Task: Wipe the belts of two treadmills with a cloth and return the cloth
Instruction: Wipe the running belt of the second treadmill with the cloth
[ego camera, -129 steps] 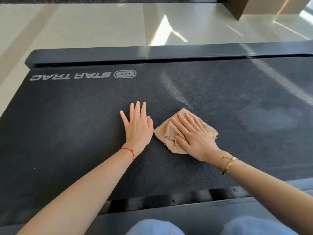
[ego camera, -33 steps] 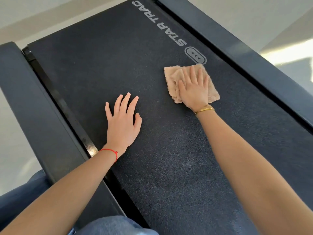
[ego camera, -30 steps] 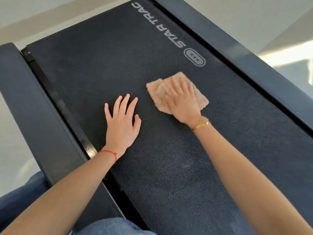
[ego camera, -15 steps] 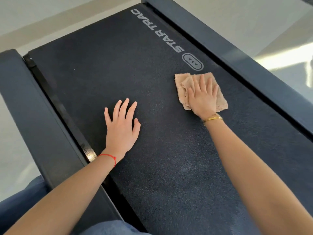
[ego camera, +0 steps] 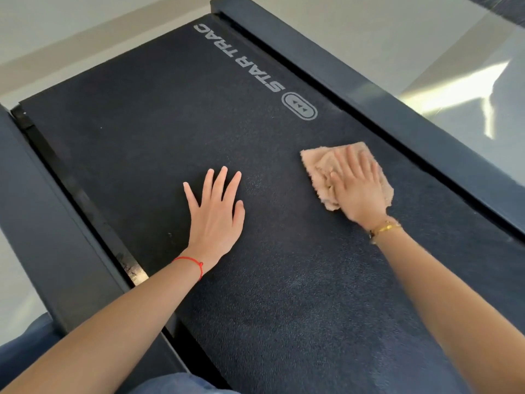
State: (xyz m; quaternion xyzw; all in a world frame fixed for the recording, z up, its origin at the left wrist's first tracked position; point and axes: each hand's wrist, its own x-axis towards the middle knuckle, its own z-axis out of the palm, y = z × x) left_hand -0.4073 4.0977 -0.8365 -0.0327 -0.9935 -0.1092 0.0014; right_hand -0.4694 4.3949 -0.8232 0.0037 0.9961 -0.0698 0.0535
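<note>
Cloth [ego camera: 318,169]: tan, fluffy, folded to a rough square, lying flat on the treadmill belt [ego camera: 142,123] near its far side rail [ego camera: 426,143], just below the printed logo [ego camera: 299,106] and brand lettering.

Right hand [ego camera: 356,189]: laid palm-down on the cloth, fingers straight and slightly fanned, pressing it to the belt; nothing curled round the fabric. Gold bracelet [ego camera: 385,227] at the wrist.

Left hand [ego camera: 216,211]: flat on the bare belt near its middle, fingers spread, holding nothing; it appears to serve as a brace. Red string [ego camera: 189,263] at the wrist. Well apart from the cloth.

Belt: dark, textured, running between two side rails; near rail [ego camera: 56,223] at the left, with a worn bright patch along the gap.

Step in hand, as judged: wiping the far strip of this belt.

Risks, as judged:
- Cloth held by pressure only; on the rough surface a fast stroke may bunch it or leave it behind under the palm.
- A stroke carried too far may push a corner into the slot between belt and far rail, where it could snag.
- Weight on the bracing hand could shift a free-rolling belt and upset balance.
- Strips near the rails or the lettering may be missed.
</note>
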